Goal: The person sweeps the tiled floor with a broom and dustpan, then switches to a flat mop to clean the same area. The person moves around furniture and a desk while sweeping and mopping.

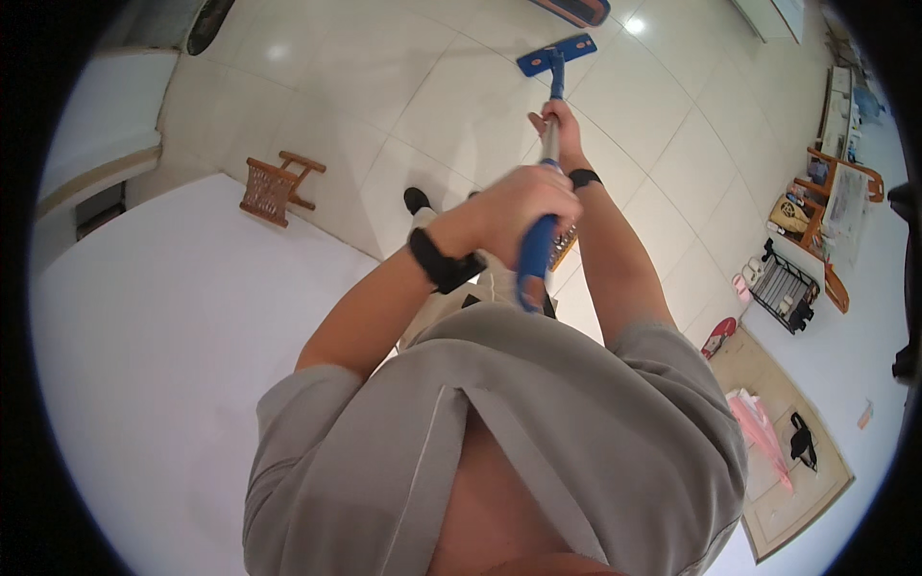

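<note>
A flat mop [557,56] with a blue plate-like head rests on the pale tiled floor, well ahead of me. Its pole slants back toward my body and ends in a blue grip. My left hand [531,206], slightly blurred, is wrapped round the upper end of the pole at this grip. Farther down, my right hand [565,132] closes on the silver part of the pole, above the blue joint. Black bands circle both wrists.
A wooden stool [266,192] with a woven seat stands to the left, beside a large white surface [192,365]. Another blue-and-orange object [581,10] lies past the mop head. On the right are a black wire rack [786,288], a red shoe [718,336] and cluttered wooden furniture [814,226].
</note>
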### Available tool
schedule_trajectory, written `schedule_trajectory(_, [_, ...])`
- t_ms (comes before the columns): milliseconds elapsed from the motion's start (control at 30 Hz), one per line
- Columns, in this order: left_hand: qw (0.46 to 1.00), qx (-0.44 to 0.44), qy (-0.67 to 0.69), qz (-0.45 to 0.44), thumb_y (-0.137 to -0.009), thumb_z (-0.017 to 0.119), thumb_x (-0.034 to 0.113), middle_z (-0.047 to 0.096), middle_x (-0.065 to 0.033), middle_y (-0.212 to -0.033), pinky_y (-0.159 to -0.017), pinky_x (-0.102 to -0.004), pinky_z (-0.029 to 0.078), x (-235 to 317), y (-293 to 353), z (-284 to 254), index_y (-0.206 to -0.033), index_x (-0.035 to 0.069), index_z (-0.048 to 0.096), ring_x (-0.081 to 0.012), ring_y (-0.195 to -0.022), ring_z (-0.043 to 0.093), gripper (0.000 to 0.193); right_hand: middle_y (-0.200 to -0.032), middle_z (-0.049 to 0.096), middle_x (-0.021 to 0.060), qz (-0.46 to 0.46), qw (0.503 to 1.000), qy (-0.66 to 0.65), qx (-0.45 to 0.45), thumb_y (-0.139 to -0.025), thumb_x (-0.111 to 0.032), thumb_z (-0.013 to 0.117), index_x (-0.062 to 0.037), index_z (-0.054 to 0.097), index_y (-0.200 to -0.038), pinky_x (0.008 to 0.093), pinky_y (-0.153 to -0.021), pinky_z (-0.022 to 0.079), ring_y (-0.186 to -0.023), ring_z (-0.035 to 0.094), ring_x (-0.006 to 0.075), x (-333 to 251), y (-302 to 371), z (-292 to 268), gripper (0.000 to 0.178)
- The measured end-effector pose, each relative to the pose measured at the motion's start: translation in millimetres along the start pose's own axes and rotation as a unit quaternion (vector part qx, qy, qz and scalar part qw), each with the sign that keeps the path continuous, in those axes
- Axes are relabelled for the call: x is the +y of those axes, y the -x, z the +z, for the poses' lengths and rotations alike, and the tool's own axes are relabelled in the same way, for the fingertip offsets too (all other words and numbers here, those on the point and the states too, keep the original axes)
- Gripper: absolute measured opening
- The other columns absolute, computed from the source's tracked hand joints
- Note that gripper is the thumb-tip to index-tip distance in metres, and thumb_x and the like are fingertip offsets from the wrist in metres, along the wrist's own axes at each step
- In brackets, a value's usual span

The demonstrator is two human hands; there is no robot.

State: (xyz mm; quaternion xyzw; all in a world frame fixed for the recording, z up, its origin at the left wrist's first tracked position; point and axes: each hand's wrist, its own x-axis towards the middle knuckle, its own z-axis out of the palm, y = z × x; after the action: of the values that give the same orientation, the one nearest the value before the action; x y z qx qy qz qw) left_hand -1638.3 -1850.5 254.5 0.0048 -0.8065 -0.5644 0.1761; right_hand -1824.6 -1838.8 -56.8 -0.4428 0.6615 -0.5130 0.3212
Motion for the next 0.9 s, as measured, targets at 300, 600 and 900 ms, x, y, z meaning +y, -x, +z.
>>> schedule_trajectory(300, [0.910,-0.403,-0.082,-0.039,-0.061,0.087,0.033,0.063,-0.0111,-0.057,-0.056,-0.0453,0.051,81.2,-8.4,-34.6,-0.054,0.011,0.061,-0.0342,-0.058,0.065,0.035,-0.095,0.049,0.0020,0.189,0.952,-0.239,0.034,-0.080,0.003,0.094,-0.0091,0.053,-0.102,0.0319,-0.079,0.051,-0.083,0.050,0.0171,-59.6,97.3,28.3,0.048])
schedule_trajectory(600, [0.931,-0.360,0.007,-0.051,-0.053,0.083,0.033,0.061,-0.0054,-0.062,-0.064,-0.0426,0.050,129.4,135.1,-194.2,-0.060,0.013,0.055,-0.0313,-0.064,0.065,0.035,-0.097,0.056,0.0147,0.013,0.992,-0.069,-0.108,-0.089,-0.021,0.090,-0.0062,0.055,-0.101,0.0431,-0.080,0.050,-0.087,0.056,0.0345,-183.9,103.6,201.9,0.039])
schedule_trajectory(900, [0.917,0.369,0.109,-0.107,-0.085,0.066,0.037,0.042,-0.0001,-0.065,-0.081,-0.0394,0.038,157.6,346.6,-244.3,-0.069,0.015,0.041,-0.0192,-0.069,0.041,0.036,-0.108,0.072,0.0174,-0.049,0.926,0.074,-0.366,-0.091,-0.030,0.081,-0.0077,0.071,-0.108,0.0492,-0.088,0.058,-0.104,0.071,0.0401,-257.0,61.4,365.0,0.030])
